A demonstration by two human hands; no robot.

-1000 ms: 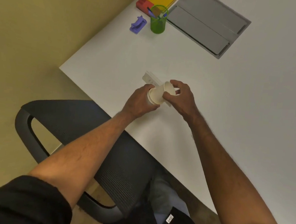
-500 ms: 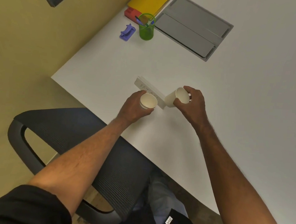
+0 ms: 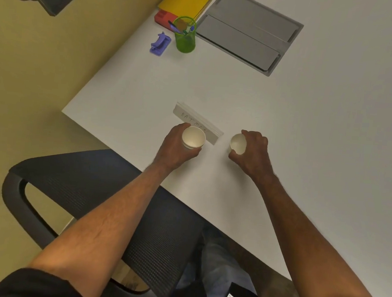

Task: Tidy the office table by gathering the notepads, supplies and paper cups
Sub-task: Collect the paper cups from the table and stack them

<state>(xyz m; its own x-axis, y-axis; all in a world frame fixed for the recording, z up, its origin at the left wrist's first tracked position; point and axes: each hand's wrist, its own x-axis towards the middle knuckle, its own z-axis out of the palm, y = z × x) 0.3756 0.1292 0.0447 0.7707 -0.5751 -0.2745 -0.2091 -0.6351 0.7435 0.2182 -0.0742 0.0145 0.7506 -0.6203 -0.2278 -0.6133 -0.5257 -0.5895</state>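
Paper cups, small, white and round-mouthed, sit one in each fist above the flat white office table [image 3: 307, 133]. Left hand [image 3: 176, 149] wraps the left paper cup [image 3: 193, 137], mouth upward, axis near vertical; right hand [image 3: 252, 152] wraps the right paper cup [image 3: 237, 143], mouth tipped leftward. A white folded name card [image 3: 198, 123] lies just behind. Nesting should go best with axes aligned and a light grip, avoiding crushed rims.
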